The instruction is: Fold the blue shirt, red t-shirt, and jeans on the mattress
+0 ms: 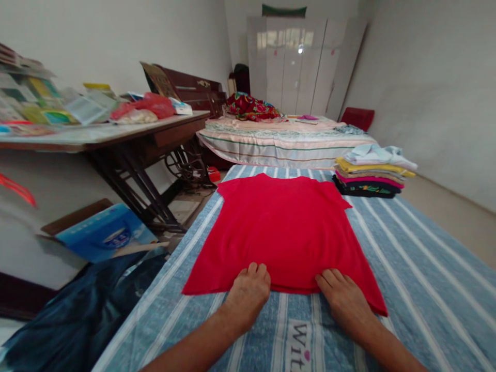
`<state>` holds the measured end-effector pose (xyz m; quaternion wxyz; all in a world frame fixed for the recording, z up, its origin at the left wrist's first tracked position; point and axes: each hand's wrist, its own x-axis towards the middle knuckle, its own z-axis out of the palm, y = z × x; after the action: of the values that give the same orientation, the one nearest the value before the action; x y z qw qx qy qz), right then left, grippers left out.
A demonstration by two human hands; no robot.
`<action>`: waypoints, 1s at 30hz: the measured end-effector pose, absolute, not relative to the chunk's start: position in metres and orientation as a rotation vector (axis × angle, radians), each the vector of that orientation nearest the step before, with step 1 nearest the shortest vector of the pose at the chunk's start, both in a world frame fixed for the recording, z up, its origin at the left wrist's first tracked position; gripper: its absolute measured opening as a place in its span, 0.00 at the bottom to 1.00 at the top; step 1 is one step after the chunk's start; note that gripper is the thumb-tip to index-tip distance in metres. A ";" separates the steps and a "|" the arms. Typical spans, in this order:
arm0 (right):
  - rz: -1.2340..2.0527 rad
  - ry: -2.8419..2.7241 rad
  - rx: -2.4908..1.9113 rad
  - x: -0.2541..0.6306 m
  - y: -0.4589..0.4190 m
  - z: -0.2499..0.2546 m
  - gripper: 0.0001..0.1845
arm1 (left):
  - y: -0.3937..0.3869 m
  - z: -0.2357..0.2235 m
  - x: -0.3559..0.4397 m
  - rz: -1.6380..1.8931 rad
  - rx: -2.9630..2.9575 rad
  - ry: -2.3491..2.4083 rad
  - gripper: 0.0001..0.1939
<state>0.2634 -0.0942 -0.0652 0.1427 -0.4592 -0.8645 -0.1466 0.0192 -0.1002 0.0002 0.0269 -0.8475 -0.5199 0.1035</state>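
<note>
A red T-shirt (287,232) lies spread out on a blue striped bed sheet (418,268), its short sleeves at the far end and its bottom hem toward me. My left hand (250,290) is on the hem, left of the middle, fingers curled and closed on the cloth. On the right part of the same hem, my right hand (344,295) also has its fingers bent over the fabric, closed on it. Both thumbs are mostly hidden. Shallow wrinkles run across the lower half of the shirt.
A stack of folded clothes (372,173) sits at the sheet's far right. Beyond stands another bed (279,142). To the left are a sewing-machine table (186,121) with bags and boxes, a blue box (108,232) and dark cloth (85,305) beside the bed edge.
</note>
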 end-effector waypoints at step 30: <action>-0.170 -2.535 -1.230 0.278 -0.115 -0.054 0.14 | -0.115 -0.037 -0.055 -0.353 -2.387 -1.368 0.16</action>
<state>0.2781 -0.1151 -0.0540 0.1589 -0.4301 -0.8867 -0.0595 -0.0550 -0.1153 -0.0368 0.1830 -0.8459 -0.4850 -0.1250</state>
